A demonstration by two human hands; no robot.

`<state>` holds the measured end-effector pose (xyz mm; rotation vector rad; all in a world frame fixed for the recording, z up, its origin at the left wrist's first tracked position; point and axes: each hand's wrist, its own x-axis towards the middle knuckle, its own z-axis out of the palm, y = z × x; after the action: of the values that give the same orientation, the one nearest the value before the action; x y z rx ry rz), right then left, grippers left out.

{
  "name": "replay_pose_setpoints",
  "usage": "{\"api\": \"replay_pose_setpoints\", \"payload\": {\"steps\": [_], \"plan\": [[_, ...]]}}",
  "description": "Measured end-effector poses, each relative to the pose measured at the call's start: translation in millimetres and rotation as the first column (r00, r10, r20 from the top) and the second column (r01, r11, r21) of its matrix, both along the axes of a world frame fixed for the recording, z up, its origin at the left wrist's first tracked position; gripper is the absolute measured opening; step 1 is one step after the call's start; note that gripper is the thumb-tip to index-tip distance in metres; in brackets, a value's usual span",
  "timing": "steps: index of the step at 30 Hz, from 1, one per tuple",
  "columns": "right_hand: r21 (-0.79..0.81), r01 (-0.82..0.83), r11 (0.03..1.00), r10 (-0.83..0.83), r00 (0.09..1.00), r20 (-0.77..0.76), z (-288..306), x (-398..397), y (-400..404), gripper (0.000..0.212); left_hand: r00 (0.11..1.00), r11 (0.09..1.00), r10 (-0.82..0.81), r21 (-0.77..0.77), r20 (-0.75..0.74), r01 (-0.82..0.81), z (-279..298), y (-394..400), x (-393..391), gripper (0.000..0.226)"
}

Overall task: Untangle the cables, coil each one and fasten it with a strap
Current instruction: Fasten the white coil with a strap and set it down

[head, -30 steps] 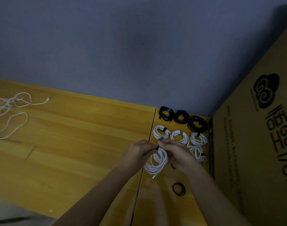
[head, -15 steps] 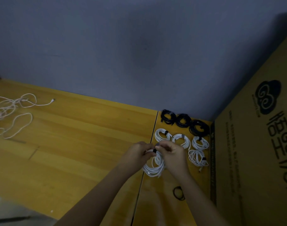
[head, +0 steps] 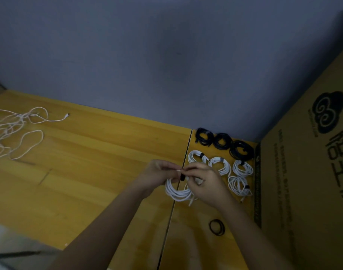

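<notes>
hands: left hand and right hand are both pinching the strap, cinching it so the white coil isn't springing open
done pile: strapped coils are sitting at 1 o'clock, out of the way

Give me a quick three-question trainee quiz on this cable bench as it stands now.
1. How many black coils lie in the far row?
2. True or false: the loose white tangle lies to the person's right.
3. What do both hands hold? A) the white coil with a black strap B) the cardboard box C) the black rings

Key: 1. three; 2. false; 3. A, left hand and right hand pinch its top.
</notes>
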<state>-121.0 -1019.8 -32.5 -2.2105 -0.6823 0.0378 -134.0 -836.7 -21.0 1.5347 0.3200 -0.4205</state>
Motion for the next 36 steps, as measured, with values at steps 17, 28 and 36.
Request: {"api": "replay_pose_setpoints", "payload": {"steps": [17, 28, 36], "plan": [[0.135, 0.228, 0.964, -0.174, 0.929, -0.327, -20.1, 22.4, 8.9, 0.025, 0.894, 0.776, -0.364, 0.616, 0.263, 0.134, -12.1, -8.6, 12.5, 0.018], [0.212, 0.289, 0.933, -0.113, 0.797, -0.594, -47.5, 42.4, 43.6, 0.045, 0.862, 0.658, -0.439, 0.744, 0.253, 0.117, -37.1, 16.9, 62.5, 0.022], [0.169, 0.561, 0.810, -0.385, 0.727, -0.568, -88.6, 95.6, 84.8, 0.041, 0.886, 0.674, -0.410, 0.726, 0.218, 0.133, -74.7, 43.2, 142.2, 0.029]]}}
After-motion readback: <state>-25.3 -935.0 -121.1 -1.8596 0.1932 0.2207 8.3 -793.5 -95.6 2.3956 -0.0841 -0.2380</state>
